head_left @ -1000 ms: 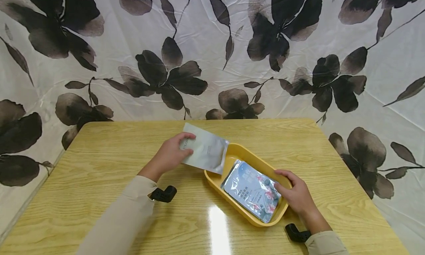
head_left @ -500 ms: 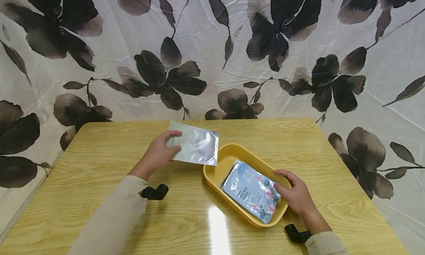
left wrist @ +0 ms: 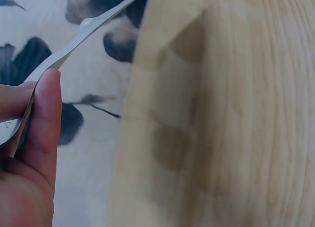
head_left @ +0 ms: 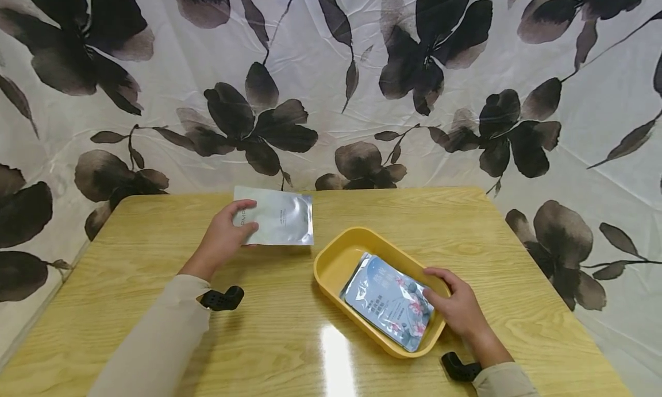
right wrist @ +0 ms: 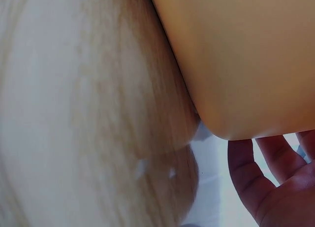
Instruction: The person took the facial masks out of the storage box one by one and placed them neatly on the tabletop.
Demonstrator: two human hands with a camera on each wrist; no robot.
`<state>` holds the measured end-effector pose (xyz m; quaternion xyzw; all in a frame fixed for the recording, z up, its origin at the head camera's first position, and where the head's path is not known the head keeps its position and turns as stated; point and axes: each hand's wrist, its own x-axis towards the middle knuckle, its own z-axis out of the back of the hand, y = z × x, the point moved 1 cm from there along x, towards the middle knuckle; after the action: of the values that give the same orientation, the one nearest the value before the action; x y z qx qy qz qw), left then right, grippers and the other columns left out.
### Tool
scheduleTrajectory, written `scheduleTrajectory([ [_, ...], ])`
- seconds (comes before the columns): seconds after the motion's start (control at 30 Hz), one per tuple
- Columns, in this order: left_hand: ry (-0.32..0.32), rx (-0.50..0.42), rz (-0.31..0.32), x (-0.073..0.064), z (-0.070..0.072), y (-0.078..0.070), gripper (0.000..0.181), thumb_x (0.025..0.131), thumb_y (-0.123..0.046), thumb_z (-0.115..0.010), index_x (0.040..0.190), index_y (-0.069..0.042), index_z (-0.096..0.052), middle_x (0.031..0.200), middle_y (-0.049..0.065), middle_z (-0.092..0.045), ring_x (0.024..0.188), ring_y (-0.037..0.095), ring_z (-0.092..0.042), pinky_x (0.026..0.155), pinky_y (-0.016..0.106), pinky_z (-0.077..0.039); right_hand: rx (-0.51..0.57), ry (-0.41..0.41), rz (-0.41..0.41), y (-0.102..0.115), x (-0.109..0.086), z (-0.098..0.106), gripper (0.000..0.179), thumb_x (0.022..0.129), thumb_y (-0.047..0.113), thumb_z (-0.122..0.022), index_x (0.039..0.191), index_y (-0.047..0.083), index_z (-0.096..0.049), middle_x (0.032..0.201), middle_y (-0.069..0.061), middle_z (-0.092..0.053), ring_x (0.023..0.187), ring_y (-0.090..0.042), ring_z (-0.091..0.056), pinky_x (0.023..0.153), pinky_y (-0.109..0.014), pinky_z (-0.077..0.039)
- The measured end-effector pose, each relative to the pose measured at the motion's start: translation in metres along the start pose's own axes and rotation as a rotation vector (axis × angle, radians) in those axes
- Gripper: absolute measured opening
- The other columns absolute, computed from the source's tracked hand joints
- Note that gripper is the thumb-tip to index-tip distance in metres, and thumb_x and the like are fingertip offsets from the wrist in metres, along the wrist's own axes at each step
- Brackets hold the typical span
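In the head view my left hand (head_left: 223, 236) pinches a pale silver foil sheet-mask packet (head_left: 281, 216) by its left end, above the back of the table. The left wrist view shows the packet (left wrist: 74, 42) edge-on between thumb and fingers, its shadow cast on the wood. My right hand (head_left: 457, 302) grips the right end of a yellow plastic tray (head_left: 331, 253), thumb over the rim. Fingers (right wrist: 241, 163) lie against the tray's edge in the right wrist view. Inside the tray lies a small stack of packets, a blue floral one (head_left: 390, 302) on top.
The wood-grain table (head_left: 258, 339) reaches back to a white cloth (head_left: 320, 52) printed with dark flowers. Each wrist wears a black camera mount, the left one (head_left: 222, 298) close over the tabletop. Bright glare (head_left: 336, 357) shows on the table's near part.
My left hand has carried the pale packet left, away from over the tray's left end, and levelled it. The right hand has kept its grip on the tray.
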<state>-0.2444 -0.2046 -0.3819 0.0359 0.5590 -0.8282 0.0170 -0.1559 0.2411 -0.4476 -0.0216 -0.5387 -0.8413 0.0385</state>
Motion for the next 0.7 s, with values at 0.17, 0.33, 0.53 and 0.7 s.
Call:
scheduleTrajectory([
  [0.17,0.017,0.003,0.037,0.010,0.001,0.018,0.052,0.100,-0.004,-0.059,0.148,-0.005,-0.042,0.153,0.020,-0.031,0.092,0.027,-0.060,0.078,0.046,-0.058,-0.052,-0.008,-0.002,0.001,0.001,-0.001,0.036,0.093,0.005,-0.068,0.128,0.000,-0.062,0.135,-0.020,-0.057,0.118,-0.033,-0.055,0.087,-0.016,-0.047],
  [0.33,0.017,-0.005,0.055,0.015,-0.003,0.034,0.052,0.099,-0.003,-0.058,0.149,-0.004,-0.042,0.160,0.019,-0.021,0.095,0.028,-0.059,0.076,0.042,-0.059,-0.044,-0.014,0.016,0.000,0.002,-0.001,0.035,0.093,0.005,-0.069,0.127,-0.001,-0.063,0.133,-0.021,-0.058,0.117,-0.034,-0.057,0.087,-0.018,-0.048],
  [0.53,0.000,0.036,0.073,0.027,-0.010,0.047,0.050,0.101,-0.006,-0.057,0.148,-0.007,-0.044,0.162,0.016,-0.020,0.105,0.033,-0.056,0.074,0.038,-0.059,-0.014,-0.020,0.027,-0.001,0.002,-0.003,0.035,0.092,0.003,-0.069,0.127,-0.001,-0.063,0.133,-0.020,-0.058,0.116,-0.033,-0.057,0.086,-0.018,-0.049],
  [0.7,0.000,0.153,0.066,0.037,-0.014,0.054,0.049,0.100,-0.011,-0.059,0.147,-0.007,-0.044,0.161,0.019,-0.025,0.139,0.039,-0.034,0.106,0.052,-0.038,-0.012,-0.019,0.033,-0.002,0.003,-0.001,0.036,0.092,0.002,-0.069,0.127,-0.001,-0.063,0.133,-0.021,-0.058,0.115,-0.032,-0.057,0.084,-0.018,-0.050],
])
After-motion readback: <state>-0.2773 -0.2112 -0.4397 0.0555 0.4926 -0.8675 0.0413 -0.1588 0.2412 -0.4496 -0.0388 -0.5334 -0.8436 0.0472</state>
